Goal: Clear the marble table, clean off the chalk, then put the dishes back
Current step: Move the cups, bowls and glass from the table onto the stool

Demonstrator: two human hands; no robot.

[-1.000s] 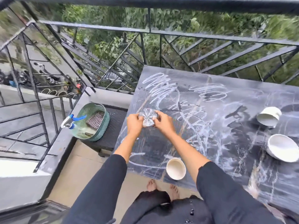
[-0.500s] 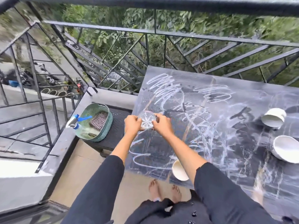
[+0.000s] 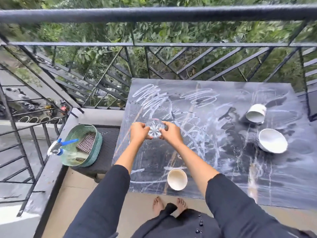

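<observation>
Hands come first: the left hand point(image 3: 139, 133) and the right hand point(image 3: 171, 133) are both curled round a small clear cut-glass dish point(image 3: 154, 128), fingers and thumbs pinching its rim from opposite sides. The dish is over the left part of a dark marble desk point(image 3: 214, 177); whether it rests on the stone or is held just above it cannot be told.

White chalk scribbles point(image 3: 151, 93) cover the stone around the dish, thickest beyond it. Nearer the person than the dish, by the front edge of the desk, stands a small cream round bowl point(image 3: 177, 179), upright. Well to the right of the dish a wide white ceramic bowl point(image 3: 272, 140) sits tilted, and just beyond that a white cup point(image 3: 256, 113) lies on its side with its mouth toward the person.

Left of the dish, off the marble, a low dark woven side desk point(image 3: 106, 152) carries a green oval woven basket point(image 3: 97, 145). A checked cloth point(image 3: 85, 142) lies inside it, and a clear spray bottle with a blue trigger point(image 3: 59, 147) leans over its left rim. Beyond the dish runs a black metal railing point(image 3: 154, 13).
</observation>
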